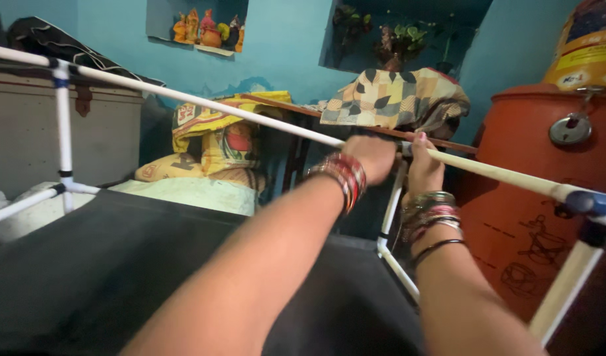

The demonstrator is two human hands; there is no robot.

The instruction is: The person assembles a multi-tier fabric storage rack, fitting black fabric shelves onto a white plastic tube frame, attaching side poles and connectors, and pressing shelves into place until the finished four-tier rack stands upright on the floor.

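A frame of thin white plastic pipes (204, 105) is seen partly assembled: a long top rail runs from the far left to the near right, 1 upright with dark blue joints (63, 125) stands at the far left, and another upright (390, 211) drops below the middle of the rail. A blue corner joint (592, 203) is fitted at the near right end, with a further pipe slanting down from it.

The left hand (372, 158) is clenched around the top rail at its middle, and the right hand (423, 168) is wrapped around the same rail just beside it, to the right. Stacks of coloured bangles are worn on both wrists.

A flat black sheet of fabric (98, 264) is spread low inside the frame, beneath the arms. So far the rail, uprights and corner pieces appear joined; the join under the hands is hidden, so whether it is seated cannot be told.

Behind the frame, a patchwork cloth (395, 99) is draped over a wooden surface (283, 105), and a large orange plastic drum (534, 217) stands at the right.
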